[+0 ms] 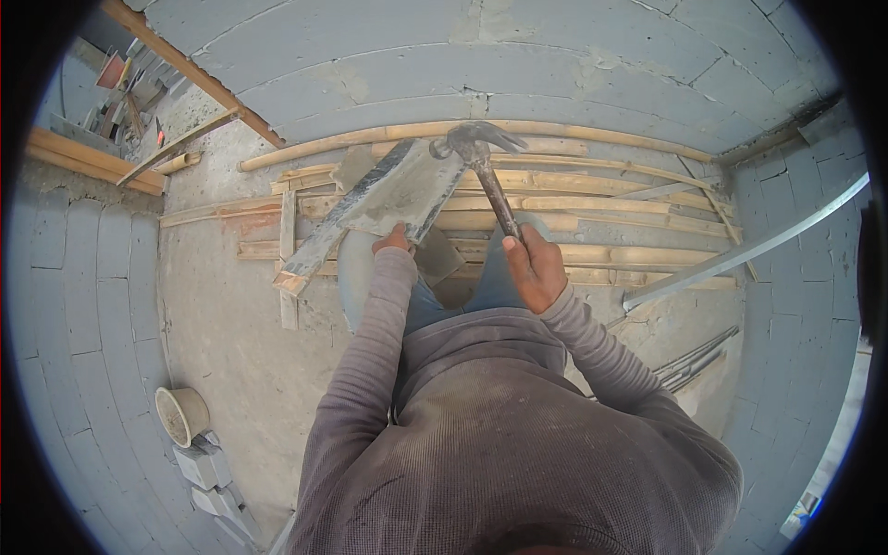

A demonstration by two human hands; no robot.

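My right hand [536,268] is wrapped round the lower handle of a claw hammer [496,192]. Its steel head is raised over the upper right corner of a grey, cement-smeared board [393,196]; whether the two touch I cannot tell. Darker strips run along the board's long sides, and a bare wooden end shows at its lower left. My left hand [395,240] grips the board's near edge, fingers partly hidden. The board lies tilted in front of my knees. Below it, between my legs, a small grey flat piece [438,261] is partly covered.
Several bamboo poles and wooden strips [601,203] lie across the floor ahead, below a grey block wall [370,65]. A metal bar [740,254] slants at the right, with thin rods [694,359] on the floor nearby. A bucket [182,414] and broken blocks [203,464] stand lower left.
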